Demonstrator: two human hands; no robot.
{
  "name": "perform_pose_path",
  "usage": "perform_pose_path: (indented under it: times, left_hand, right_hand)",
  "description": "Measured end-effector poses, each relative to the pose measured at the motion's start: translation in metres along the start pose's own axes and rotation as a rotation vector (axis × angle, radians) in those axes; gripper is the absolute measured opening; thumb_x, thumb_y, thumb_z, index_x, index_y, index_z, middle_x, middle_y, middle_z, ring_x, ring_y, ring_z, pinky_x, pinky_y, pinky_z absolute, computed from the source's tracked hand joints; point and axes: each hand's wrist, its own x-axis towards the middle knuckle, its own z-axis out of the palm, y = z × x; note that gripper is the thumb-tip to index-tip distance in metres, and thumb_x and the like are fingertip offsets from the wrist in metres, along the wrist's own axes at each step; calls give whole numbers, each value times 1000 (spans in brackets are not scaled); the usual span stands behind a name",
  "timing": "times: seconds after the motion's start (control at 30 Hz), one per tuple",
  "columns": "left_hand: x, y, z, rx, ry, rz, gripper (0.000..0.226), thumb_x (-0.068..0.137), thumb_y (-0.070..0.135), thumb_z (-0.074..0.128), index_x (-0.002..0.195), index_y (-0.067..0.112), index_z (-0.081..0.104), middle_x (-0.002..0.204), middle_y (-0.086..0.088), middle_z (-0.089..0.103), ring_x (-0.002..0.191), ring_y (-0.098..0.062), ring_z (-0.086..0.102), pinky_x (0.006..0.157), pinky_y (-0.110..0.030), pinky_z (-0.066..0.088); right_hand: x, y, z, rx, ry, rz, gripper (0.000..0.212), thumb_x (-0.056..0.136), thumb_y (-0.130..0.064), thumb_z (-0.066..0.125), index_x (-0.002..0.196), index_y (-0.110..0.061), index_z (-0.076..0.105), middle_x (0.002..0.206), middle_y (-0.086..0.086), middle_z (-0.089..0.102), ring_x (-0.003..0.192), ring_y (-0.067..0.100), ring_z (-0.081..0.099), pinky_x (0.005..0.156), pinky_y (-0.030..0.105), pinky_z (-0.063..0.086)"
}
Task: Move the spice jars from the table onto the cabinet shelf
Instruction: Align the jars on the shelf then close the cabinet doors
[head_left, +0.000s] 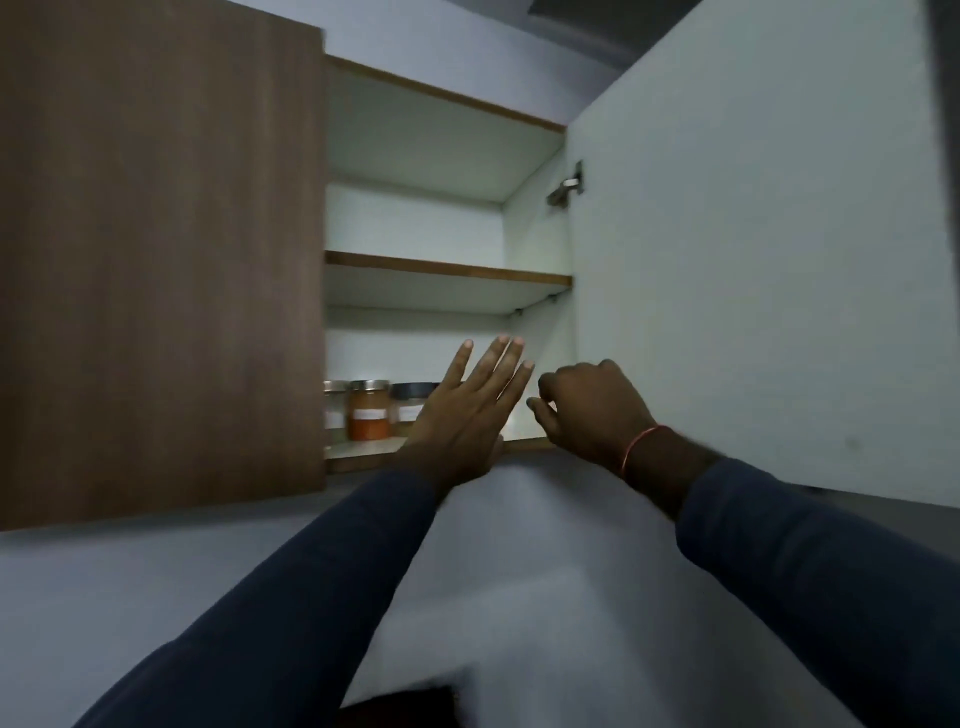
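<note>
View: head camera, tilted up at a wall cabinet; no tabletop showed in it, so any jars left to carry could not be counted.
Cabinet: right door (753, 270) swung wide open, left door (156, 249) closed and covering the left half of the inside.
Shelves: upper shelf (447, 271) bare; bottom shelf (363, 453) carried the jars.
Spice jars: three stood upright in a row at the left end of the bottom shelf, near its front edge, probably so that the labels could be read and the right end stayed free for more.
Orange jar (369, 410): middle of the row, silver lid, white label, orange-red powder inside.
Left jar (335, 410): just beside the orange jar, half hidden by the closed door's edge.
Dark-lidded jar (410, 402): right of the orange jar, its right side hidden behind the left hand; contents could not be told.
Left hand (462, 415): flat and spread, fingers apart and pointing up, holding nothing; it hovered just in front of the row, and I judged it ready to steady or nudge the jars.
Right hand (592, 410): fingers curled together in a loose fist at the right end of the bottom shelf's front edge, beside the open door; whether it pinched anything small I could not tell.
Wrist thread (639, 447): red band on the right wrist, above a dark sleeve (831, 571).
Stage: judged as placing done for these three.
</note>
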Motion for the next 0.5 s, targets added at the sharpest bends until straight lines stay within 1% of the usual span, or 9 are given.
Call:
perform_pose_path:
  times: [0.07,0.17,0.23,0.3,0.37,0.4,0.43,0.47,0.5]
  left_hand:
    - [37,43,-12,-64,59,31,92,85,45,52,152,11,0,161,-16,-4,149,-32,-4,116,-52,-6]
    - [89,108,-35,-154,129,92,92,85,49,50,152,10,1,161,-15,-4,149,-32,-4,117,-52,-6]
    - [120,151,-50,-210,175,125,90,88,52,46,152,10,0,161,-15,-5,149,-31,-6,116,-52,-8]
    - [146,187,-67,-265,204,143,89,89,56,40,152,8,-1,161,-14,-4,149,-31,-5,117,-51,-7]
    - [171,222,-83,-357,242,144,89,90,61,32,151,7,-2,161,-14,-3,149,-30,-6,118,-52,-3]
    - [183,238,-92,-421,254,138,89,90,64,27,151,7,-4,161,-14,-5,149,-29,-7,119,-51,-2]
    - [191,250,-100,-488,256,122,89,89,65,23,151,8,-6,161,-14,-7,149,-28,-9,120,-51,-1]
    - [197,259,-106,-557,256,104,90,88,66,22,151,9,-8,161,-14,-9,148,-28,-11,120,-51,0]
    - [203,268,-112,-620,250,87,92,86,67,25,151,10,-9,160,-14,-12,148,-28,-13,120,-51,-1]
  right_hand:
    - [-21,49,-21,-102,10,64,31,96,-39,42,95,-17,64,92,6,70,88,28,65,80,38,42]
    - [-56,119,-53,-218,5,211,32,95,-41,44,103,-17,63,99,4,69,95,27,62,84,40,42]
    - [-82,160,-73,-282,17,303,32,94,-40,46,108,-16,62,108,5,67,105,27,58,89,41,41]
    - [-103,186,-90,-358,52,328,29,90,-34,50,108,-15,63,120,8,63,119,28,51,97,44,37]
    - [-123,208,-106,-405,118,343,27,87,-28,56,109,-15,64,137,13,53,134,31,41,107,52,33]
    - [-133,218,-113,-389,142,363,30,87,-27,58,114,-16,63,145,15,46,139,32,35,109,55,32]
    - [-139,226,-117,-330,159,388,36,88,-27,58,123,-18,58,151,15,38,142,33,32,110,55,33]
    - [-144,233,-120,-231,173,427,44,90,-27,57,134,-19,50,155,16,30,142,33,31,110,53,36]
    - [-150,240,-122,-96,179,480,53,93,-27,56,143,-21,40,158,15,24,140,32,35,108,48,41]
